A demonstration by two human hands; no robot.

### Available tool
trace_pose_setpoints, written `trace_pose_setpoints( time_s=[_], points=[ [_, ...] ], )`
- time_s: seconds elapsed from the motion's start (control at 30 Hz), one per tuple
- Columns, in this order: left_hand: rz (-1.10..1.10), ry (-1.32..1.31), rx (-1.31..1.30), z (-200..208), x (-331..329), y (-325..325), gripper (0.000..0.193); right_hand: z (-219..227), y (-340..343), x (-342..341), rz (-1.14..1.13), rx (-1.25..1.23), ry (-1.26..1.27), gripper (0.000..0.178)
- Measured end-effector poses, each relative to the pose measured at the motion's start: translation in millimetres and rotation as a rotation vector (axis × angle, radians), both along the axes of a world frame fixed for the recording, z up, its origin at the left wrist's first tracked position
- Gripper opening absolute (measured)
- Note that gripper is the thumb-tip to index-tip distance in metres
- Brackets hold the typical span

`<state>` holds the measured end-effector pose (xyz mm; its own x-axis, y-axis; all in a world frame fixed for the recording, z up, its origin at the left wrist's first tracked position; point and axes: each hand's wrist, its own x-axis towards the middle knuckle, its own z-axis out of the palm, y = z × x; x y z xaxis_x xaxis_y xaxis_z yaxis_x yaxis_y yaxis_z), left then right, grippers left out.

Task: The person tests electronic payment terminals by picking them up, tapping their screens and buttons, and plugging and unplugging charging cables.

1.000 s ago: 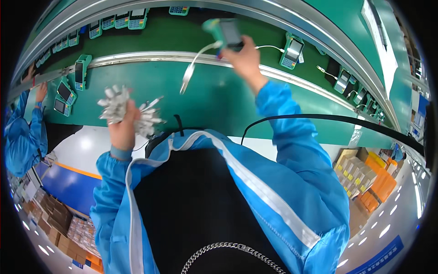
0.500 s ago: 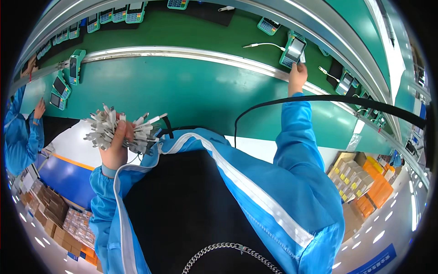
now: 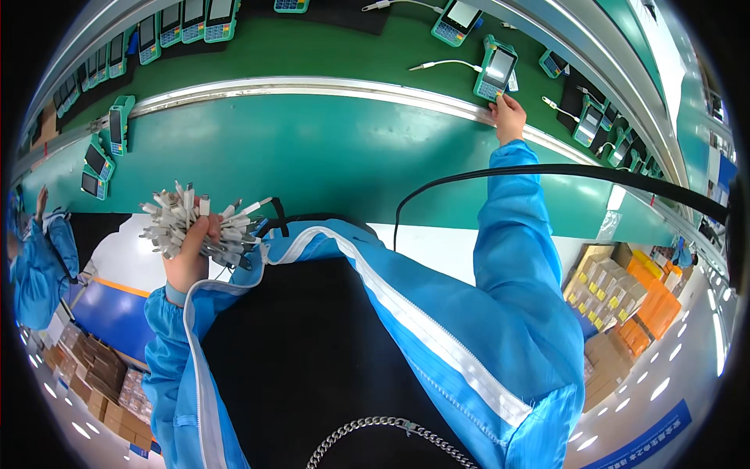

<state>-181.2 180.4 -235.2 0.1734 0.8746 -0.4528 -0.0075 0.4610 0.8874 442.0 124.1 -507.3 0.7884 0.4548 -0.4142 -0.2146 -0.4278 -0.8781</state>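
Note:
My left hand (image 3: 190, 254) is closed around a thick bunch of white cables (image 3: 173, 219), held above the near edge of the green bench. Their plugs fan out on both sides of my fingers. At the far right, my right hand (image 3: 509, 117) pinches the lower edge of a green handheld payment terminal (image 3: 497, 69), which lies screen up on the dark green belt. A white cable (image 3: 445, 64) runs left from this terminal, its plug end lying on the belt. Just right of the terminal shows a small white piece (image 3: 512, 81).
A metal rail (image 3: 312, 84) separates belt from bench (image 3: 312, 148). More terminals (image 3: 221, 19) line the belt, and several lie at the bench's left end. A black strap (image 3: 469, 170) crosses in front of my right arm. A co-worker's sleeve (image 3: 39, 281) shows at far left.
My right hand has shifted slightly, its fingers now at the terminal's lower edge. The left hand still grips the cables. The co-worker's hand has left the bench terminals. The whole view has shifted a little.

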Motion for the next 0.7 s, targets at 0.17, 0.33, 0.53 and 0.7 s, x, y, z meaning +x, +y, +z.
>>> trace_pose_setpoints(
  time_s=[0.17,0.33,0.53,0.7],
  points=[
    [0.082,0.007,-0.04,1.4,-9.0,-5.2,0.024,-7.1,3.6,3.4,-0.013,-0.052,-0.039,0.027],
    [0.183,0.11,-0.05,-2.7,-34.1,-27.7,0.023,6.4,73.1,-74.6,0.121,-0.227,-1.03,0.048],
    [0.379,0.199,-0.04,13.6,-40.6,-44.3,0.024,22.0,241.9,-231.9,0.643,0.161,-0.827,0.059],
    [0.499,0.172,0.01,6.2,-64.3,-79.4,0.025,23.6,346.9,-286.0,0.843,-0.329,-0.915,0.098]
  ],
)
